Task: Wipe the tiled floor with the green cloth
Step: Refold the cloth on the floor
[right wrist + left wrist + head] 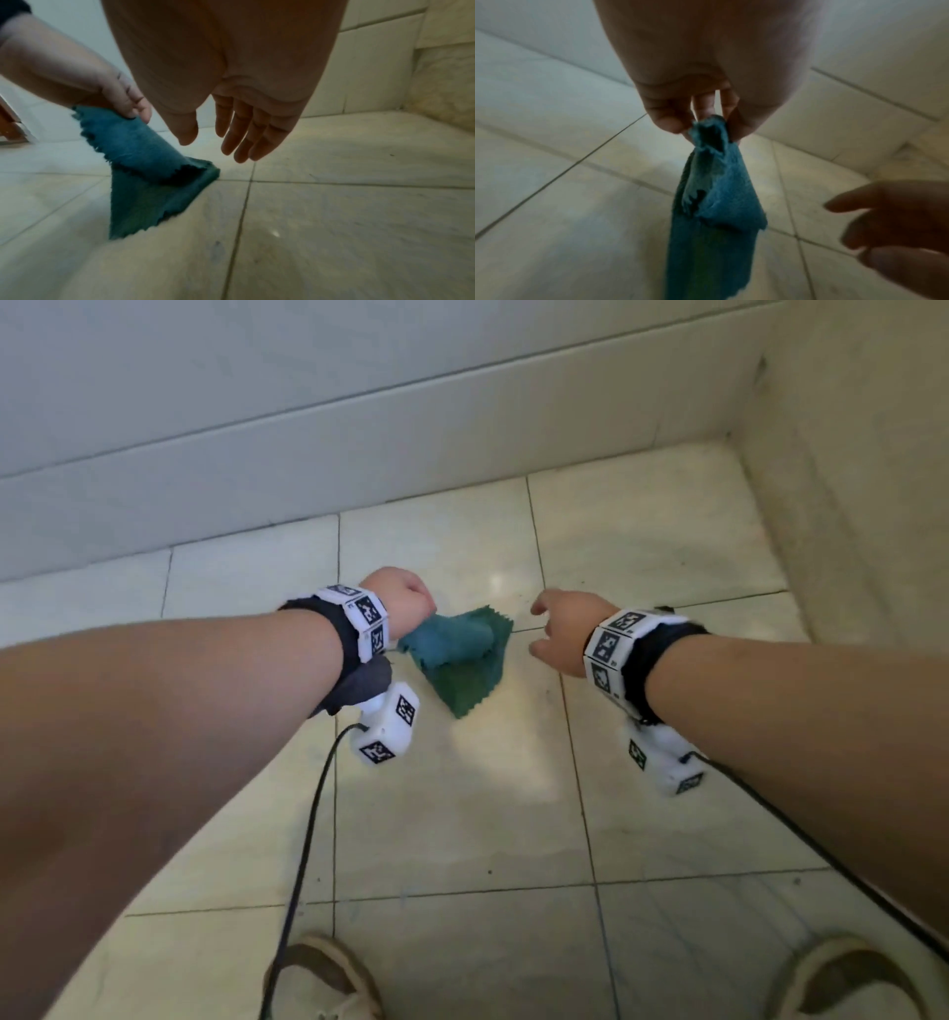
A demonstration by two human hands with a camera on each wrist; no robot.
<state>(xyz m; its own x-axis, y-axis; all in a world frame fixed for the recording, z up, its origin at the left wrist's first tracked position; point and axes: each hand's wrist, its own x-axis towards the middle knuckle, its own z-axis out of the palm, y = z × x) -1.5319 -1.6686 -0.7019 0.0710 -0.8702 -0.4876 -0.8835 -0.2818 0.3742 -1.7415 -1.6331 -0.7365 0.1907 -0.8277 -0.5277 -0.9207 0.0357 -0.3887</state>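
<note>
The green cloth [458,654] hangs from my left hand [405,603], which pinches its top corner between thumb and fingers [670,119]. The lower part of the cloth [144,194] lies folded on the pale tiled floor [452,793]. In the left wrist view the cloth [711,213] drops straight down from the pinch. My right hand [560,634] hovers just to the right of the cloth with its fingers [239,134] straight and relaxed, holding nothing and apart from the fabric.
A tiled wall [318,433] runs along the far side and meets a second wall [852,469] in the right corner. My two shoes [328,978] stand at the near edge. Black cables [308,834] trail from both wrist units.
</note>
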